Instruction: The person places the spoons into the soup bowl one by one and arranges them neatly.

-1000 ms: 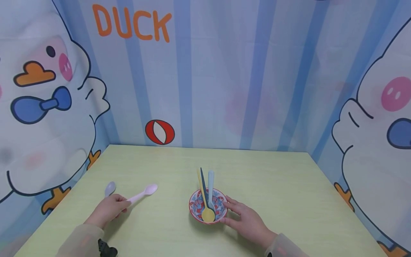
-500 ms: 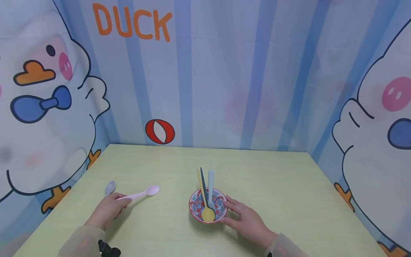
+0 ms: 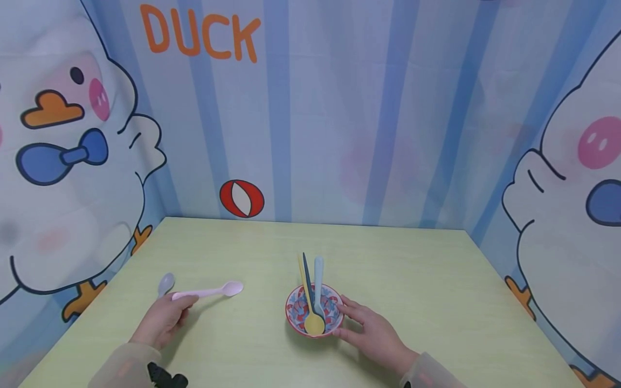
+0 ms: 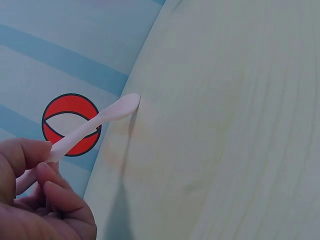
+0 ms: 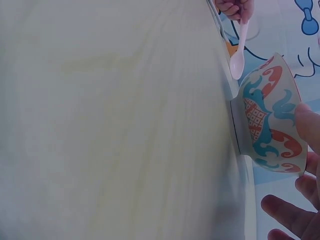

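My left hand [image 3: 162, 320] pinches a pink spoon [image 3: 208, 292] by its handle, with the bowl end pointing right, raised above the table. Just behind that hand lies a pale lavender spoon [image 3: 166, 283], its handle hidden. A red-and-blue patterned bowl [image 3: 289, 317] stands upright near the middle. Inside it lean a yellow spoon [image 3: 314, 325], a dark blue spoon [image 3: 308, 283] mostly covered by the yellow one, and a light blue spoon [image 3: 318, 275]. My right hand [image 3: 373, 337] holds the bowl's right side, thumb and fingertips at the rim; the right wrist view shows its patterned outside [image 5: 265, 117].
The pale yellow-green table [image 3: 412, 280] meets a striped blue cloth backdrop [image 3: 330, 108] at its back edge. Printed duck figures cover the side cloths. A black device [image 3: 167, 376] sits at the left wrist.
The left hand has tilted the pink spoon closer to level, its bowl end shifting slightly right and down, while its handle end has come into sight. The right hand and bowl stay put.
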A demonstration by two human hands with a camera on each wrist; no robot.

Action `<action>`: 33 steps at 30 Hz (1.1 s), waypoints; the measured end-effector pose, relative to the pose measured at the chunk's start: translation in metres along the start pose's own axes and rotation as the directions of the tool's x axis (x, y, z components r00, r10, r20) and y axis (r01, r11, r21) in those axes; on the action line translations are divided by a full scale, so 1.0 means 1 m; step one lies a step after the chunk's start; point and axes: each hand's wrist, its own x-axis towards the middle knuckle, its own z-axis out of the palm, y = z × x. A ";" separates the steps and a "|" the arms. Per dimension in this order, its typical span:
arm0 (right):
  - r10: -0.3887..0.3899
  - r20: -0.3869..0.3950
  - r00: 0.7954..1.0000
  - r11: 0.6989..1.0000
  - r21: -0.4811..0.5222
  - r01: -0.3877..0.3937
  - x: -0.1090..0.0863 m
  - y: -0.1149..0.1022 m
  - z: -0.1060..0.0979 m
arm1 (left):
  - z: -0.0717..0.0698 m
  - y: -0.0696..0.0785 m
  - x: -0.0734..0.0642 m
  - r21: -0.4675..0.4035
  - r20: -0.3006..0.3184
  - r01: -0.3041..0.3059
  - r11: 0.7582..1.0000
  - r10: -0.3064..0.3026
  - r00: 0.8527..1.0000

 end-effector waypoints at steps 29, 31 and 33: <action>0.006 -0.005 1.000 1.000 0.001 -0.006 0.000 0.001 0.001 | 0.009 -0.001 0.002 -0.319 -0.045 0.000 0.948 -0.015 0.999; 0.009 -0.004 1.000 1.000 0.000 -0.009 0.000 0.001 0.001 | 0.009 0.000 0.002 -0.351 -0.038 0.010 0.936 -0.025 0.999; 0.008 -0.005 1.000 1.000 -0.002 -0.008 0.000 0.001 0.001 | 0.010 0.001 0.001 -0.378 -0.034 0.016 0.926 -0.031 0.999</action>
